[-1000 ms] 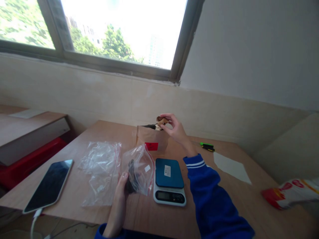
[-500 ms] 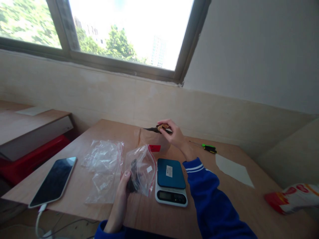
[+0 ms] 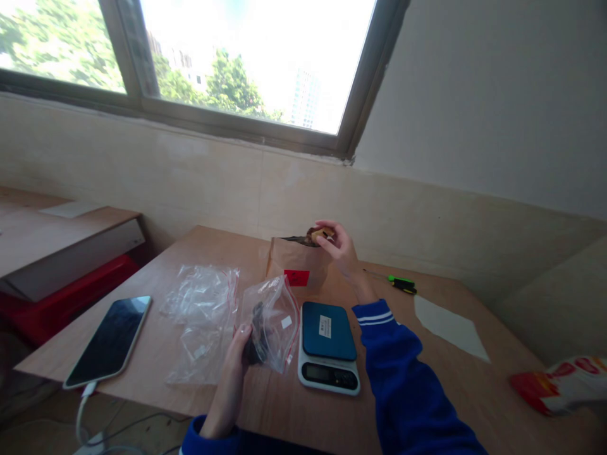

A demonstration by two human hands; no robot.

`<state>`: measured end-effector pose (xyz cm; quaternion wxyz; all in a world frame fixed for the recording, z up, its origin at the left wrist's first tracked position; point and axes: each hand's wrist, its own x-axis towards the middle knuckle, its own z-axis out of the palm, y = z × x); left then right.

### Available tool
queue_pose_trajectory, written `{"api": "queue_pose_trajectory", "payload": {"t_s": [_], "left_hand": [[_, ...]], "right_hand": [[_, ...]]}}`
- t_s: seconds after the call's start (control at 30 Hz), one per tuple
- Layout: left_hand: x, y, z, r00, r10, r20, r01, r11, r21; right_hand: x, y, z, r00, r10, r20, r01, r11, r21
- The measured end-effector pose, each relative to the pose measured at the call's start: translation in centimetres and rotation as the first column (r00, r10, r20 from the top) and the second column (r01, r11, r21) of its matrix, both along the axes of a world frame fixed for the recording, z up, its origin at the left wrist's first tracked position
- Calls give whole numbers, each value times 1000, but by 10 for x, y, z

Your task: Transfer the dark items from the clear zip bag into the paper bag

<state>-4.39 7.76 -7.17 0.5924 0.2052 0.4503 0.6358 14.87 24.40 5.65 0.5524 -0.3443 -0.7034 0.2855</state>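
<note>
My left hand (image 3: 236, 351) is closed on a clear zip bag (image 3: 275, 335) with a red seal line and a small white label. Dark pieces show in the bottom of this bag, beside my thumb. Farther back stands a brown paper bag (image 3: 283, 258) with a red label, its dark mouth open. My right hand (image 3: 342, 248) is at the right side of that mouth, thumb and fingers pinched round a brownish-yellow piece (image 3: 323, 236), whose exact kind I cannot make out. Between my arms sits a kitchen scale (image 3: 329, 332) with a blue top.
Several clear zip bags (image 3: 202, 297) lie left of my left hand. A phone (image 3: 110, 341) on a white cable is at the left edge. Screwdrivers (image 3: 402, 282) and a sheet of paper (image 3: 450, 325) lie right. A red and white package (image 3: 559, 382) is at far right.
My right hand has risen slightly with the brownish piece at the paper bag's mouth, and the bag's front shows more upright. My left hand keeps its hold. The view has shifted slightly.
</note>
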Motion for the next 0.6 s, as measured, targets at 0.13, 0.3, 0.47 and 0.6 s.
{"api": "queue_pose_trajectory", "payload": {"t_s": [0.13, 0.3, 0.47, 0.6], "left_hand": [[3, 0, 1, 1000, -12, 7, 12, 1000, -9], [3, 0, 4, 1000, -5, -6, 5, 1000, 0], [0, 1, -3, 1000, 0, -8, 1, 1000, 8], [-2, 2, -11, 999, -10, -45, 11, 999, 39]], "right_hand": [[-5, 3, -5, 987, 10, 163, -16, 999, 38], [-7, 7, -8, 969, -13, 248, -5, 997, 74], [-1, 2, -2, 914, -62, 400, -13, 983, 182], [4, -3, -3, 790, -222, 571, 8, 936, 352]]}}
